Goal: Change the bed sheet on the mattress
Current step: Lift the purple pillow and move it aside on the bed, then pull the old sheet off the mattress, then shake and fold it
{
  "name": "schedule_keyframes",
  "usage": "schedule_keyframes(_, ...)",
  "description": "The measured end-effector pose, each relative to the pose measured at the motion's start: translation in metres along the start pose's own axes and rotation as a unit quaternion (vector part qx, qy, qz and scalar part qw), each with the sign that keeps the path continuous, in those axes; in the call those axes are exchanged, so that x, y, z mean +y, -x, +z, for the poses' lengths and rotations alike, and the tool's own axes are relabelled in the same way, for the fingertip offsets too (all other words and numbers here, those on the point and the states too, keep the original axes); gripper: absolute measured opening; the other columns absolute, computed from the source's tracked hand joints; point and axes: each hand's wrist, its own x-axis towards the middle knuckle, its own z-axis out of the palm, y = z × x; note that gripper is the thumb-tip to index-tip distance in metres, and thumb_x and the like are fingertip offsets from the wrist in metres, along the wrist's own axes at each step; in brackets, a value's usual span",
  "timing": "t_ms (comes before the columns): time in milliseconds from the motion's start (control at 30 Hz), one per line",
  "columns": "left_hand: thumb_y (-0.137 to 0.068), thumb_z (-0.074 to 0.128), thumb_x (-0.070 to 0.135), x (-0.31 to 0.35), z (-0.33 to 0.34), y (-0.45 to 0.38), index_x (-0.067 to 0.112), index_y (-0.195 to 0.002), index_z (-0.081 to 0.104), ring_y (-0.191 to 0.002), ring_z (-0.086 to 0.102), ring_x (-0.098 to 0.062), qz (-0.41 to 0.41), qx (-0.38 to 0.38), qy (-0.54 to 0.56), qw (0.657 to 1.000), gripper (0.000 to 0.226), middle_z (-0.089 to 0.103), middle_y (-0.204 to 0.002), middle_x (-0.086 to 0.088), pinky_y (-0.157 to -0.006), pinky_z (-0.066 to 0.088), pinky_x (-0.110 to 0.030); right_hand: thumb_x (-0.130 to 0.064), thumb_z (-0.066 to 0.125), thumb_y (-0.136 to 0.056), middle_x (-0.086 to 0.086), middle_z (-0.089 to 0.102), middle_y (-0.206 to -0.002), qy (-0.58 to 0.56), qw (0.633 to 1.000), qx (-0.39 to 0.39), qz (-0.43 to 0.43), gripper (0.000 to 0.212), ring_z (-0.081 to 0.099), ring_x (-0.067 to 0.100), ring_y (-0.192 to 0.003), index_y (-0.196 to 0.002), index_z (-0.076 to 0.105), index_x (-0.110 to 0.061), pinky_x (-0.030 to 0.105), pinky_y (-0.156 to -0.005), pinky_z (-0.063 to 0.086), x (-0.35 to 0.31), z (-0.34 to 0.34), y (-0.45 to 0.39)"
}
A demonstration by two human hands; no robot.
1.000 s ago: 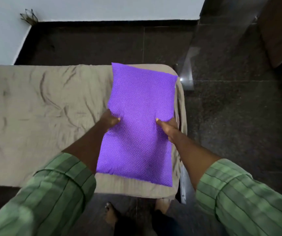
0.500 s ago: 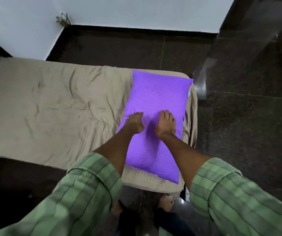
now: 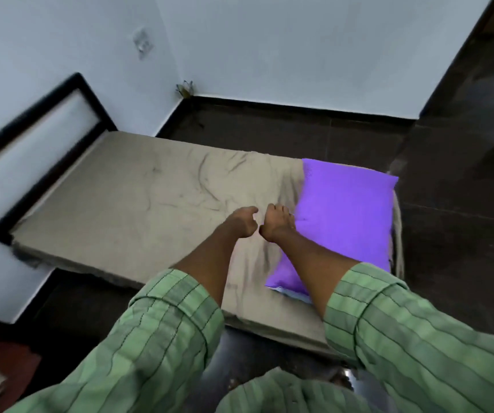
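A beige bed sheet (image 3: 150,198), creased and wrinkled, covers the mattress (image 3: 269,323), which lies low on the dark floor (image 3: 448,234) with its left end against a black-framed panel (image 3: 31,138) by the white wall (image 3: 269,40). A purple pillow (image 3: 347,216) lies on the sheet at the right end of the mattress. Both arms, in green striped sleeves (image 3: 162,338), reach out over the middle of the bed. The left hand (image 3: 241,222) hovers over the sheet just left of the pillow, its fingers loosely curled and holding nothing. The right hand (image 3: 278,223) sits close beside it at the pillow's left edge, fingers bent; motion blur keeps me from telling whether they grip the fabric.
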Motion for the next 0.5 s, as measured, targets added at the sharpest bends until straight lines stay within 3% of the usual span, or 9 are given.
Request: schedule_keyframes(500,-0.101,0.052,0.015,-0.319,-0.136,0.084,0.014,-0.15,0.048,-0.14,0.047,-0.027,-0.197,0.067,0.045,0.977,0.049,0.051,-0.153,-0.009,-0.114,0.039,-0.034,-0.032,0.064,-0.096,0.013,0.045,-0.148,0.01,0.981,-0.078,-0.176,0.058,0.039,0.031,-0.14,-0.145,0.044,-0.009,0.041,-0.11,0.037,-0.349,0.097,-0.035)
